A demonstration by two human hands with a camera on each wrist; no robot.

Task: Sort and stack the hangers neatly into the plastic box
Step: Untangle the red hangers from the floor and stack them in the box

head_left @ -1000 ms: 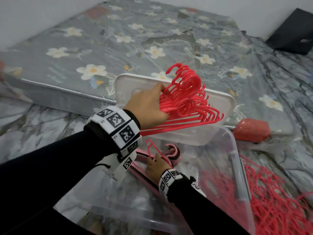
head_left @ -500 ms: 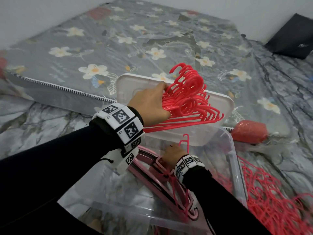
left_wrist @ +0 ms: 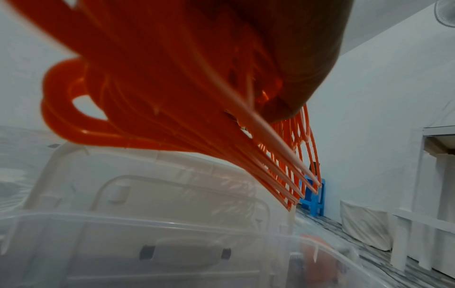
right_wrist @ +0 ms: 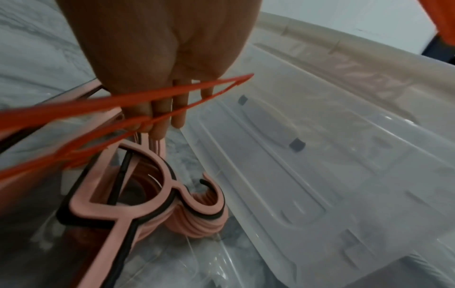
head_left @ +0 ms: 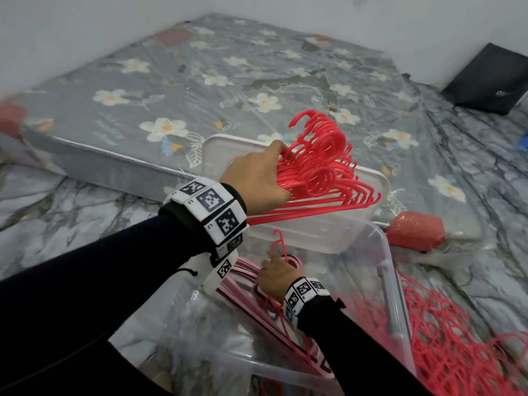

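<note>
My left hand (head_left: 257,178) grips a thick bundle of red hangers (head_left: 320,172) by their necks, above the far end of the clear plastic box (head_left: 397,295). The left wrist view shows the red hanger bundle (left_wrist: 172,97) fanning out under the left hand (left_wrist: 295,58). Inside the box, my right hand (head_left: 275,278) holds a single thin red hanger (head_left: 277,241), hook up. In the right wrist view this thin red hanger (right_wrist: 74,105) crosses the fingers of the right hand (right_wrist: 160,48), whose tips touch a stack of pink hangers (right_wrist: 118,204). The pink hangers (head_left: 251,295) lie along the box's left side.
The box's white lid (head_left: 314,235) leans behind it against a flowered mattress (head_left: 200,81). A heap of loose red hangers (head_left: 457,338) lies on the floor to the right, beside a red bag (head_left: 414,232). A black bag (head_left: 491,78) sits far right.
My right hand moved forward inside the box with the single red hanger, from the near left toward the pink stack's hooks. The left hand and its bundle stayed almost still.
</note>
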